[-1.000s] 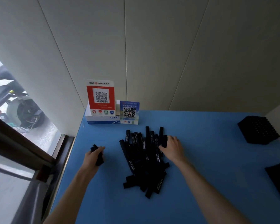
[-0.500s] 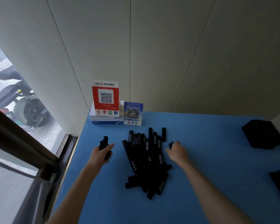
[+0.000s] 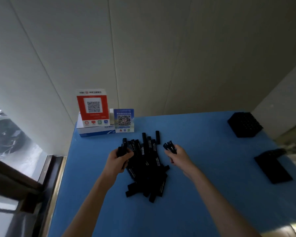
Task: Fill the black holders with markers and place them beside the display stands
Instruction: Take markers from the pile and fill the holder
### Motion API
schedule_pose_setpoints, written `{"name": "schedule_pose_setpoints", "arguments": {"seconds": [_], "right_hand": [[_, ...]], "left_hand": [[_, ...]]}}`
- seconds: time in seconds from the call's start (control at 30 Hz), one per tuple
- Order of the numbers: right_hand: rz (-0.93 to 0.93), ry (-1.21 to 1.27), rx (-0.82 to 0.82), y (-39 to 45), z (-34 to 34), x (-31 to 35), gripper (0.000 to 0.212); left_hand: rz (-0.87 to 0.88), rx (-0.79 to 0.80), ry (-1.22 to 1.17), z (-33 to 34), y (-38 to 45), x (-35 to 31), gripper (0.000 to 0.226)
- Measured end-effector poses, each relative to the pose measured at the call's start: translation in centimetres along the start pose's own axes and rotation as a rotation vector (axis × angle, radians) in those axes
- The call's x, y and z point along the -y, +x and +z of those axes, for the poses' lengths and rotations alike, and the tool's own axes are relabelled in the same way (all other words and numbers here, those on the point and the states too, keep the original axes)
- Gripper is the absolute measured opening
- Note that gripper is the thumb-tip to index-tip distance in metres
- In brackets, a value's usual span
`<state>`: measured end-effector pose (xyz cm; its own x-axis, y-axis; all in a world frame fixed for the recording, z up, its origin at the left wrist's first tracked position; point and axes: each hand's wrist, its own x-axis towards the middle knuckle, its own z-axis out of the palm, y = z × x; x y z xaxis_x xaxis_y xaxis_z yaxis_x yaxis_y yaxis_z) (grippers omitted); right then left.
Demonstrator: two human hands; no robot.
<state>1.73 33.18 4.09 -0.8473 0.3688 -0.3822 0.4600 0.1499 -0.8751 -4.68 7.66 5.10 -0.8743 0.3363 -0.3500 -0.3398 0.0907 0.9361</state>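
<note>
Markers [image 3: 146, 165] are heaped in a loose black pile at the middle of the blue table [image 3: 203, 168], between the two hands; one marker [image 3: 157, 137] lies apart at the far edge of the pile. The left hand [image 3: 117, 162] is closed around a small bundle of markers [image 3: 122, 148], whose ends project beyond the fingers towards the display stands; the exact count in this bundle cannot be determined. The right hand [image 3: 179, 157] is likewise curled around a few markers [image 3: 169, 147], held just right of the pile and slightly above the table surface; the fingers are largely hidden behind the back of the hand. Two display stands are located at the far left corner: a red stand [image 3: 92, 106] is set on a white and blue box [image 3: 94, 130], and a smaller blue stand [image 3: 124, 120] is placed just beside it on the table. One black holder [image 3: 244, 124] is positioned at the far right of the table, well apart from the stands; its top shows a grid of holes. A second black holder [image 3: 272, 165] lies nearer on the right; its outline is blurred and its far corner is hard to make out. White print on the markers is illegible.
</note>
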Motion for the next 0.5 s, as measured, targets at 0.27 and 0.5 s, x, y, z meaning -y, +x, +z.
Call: {"name": "schedule_pose_setpoints", "arguments": {"seconds": [0.27,0.5], "right_hand": [[0.015,0.061,-0.165,-6.7,-5.0,-3.1,0.016],[0.022,0.092,-0.341,-13.5,-12.8,-7.4,0.023]], "left_hand": [[-0.010,0.127,-0.012,5.7,-1.0,-0.3,0.026],[0.040,0.235,0.039,14.5,-4.0,0.5,0.029]]}}
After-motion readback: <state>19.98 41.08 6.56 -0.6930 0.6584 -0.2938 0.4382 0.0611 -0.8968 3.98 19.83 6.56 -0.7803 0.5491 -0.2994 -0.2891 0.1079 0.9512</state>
